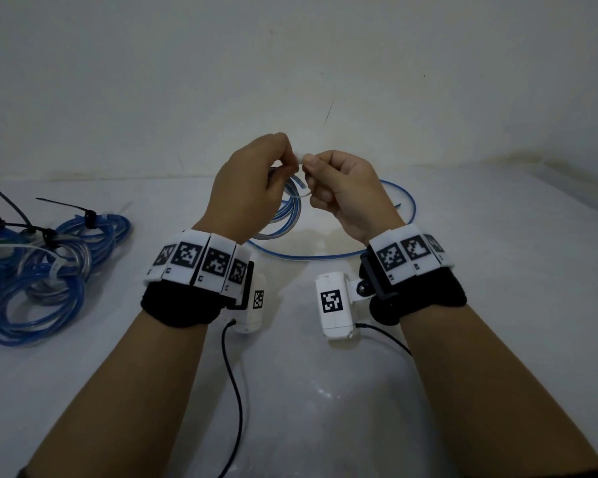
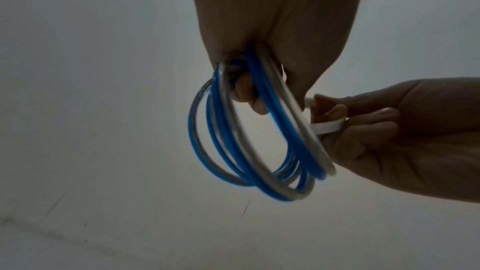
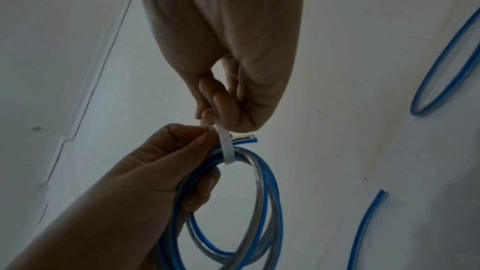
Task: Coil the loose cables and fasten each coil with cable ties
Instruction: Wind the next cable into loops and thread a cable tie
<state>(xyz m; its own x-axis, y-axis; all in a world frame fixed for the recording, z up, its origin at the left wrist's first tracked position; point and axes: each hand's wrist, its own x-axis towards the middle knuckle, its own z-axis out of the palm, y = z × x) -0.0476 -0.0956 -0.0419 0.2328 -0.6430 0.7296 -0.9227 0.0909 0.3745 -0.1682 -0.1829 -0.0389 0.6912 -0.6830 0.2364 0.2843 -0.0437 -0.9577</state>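
Coil of blue-and-clear cable, held above desk in left hand grip; white tie looped round it, pinched by right hand. Tied coils lie far left.

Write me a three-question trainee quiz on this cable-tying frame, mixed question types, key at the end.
1. True or false: the white cable tie is looped around the blue-and-clear coil held in the air.
2. Which hand has fingers through the coil? A) left hand B) right hand C) neither
3. Fill in: the finished coils at the table's left carry ties in white and ____.

Key: 1 true. 2 A; the right hand pinches the tie instead. 3 black.
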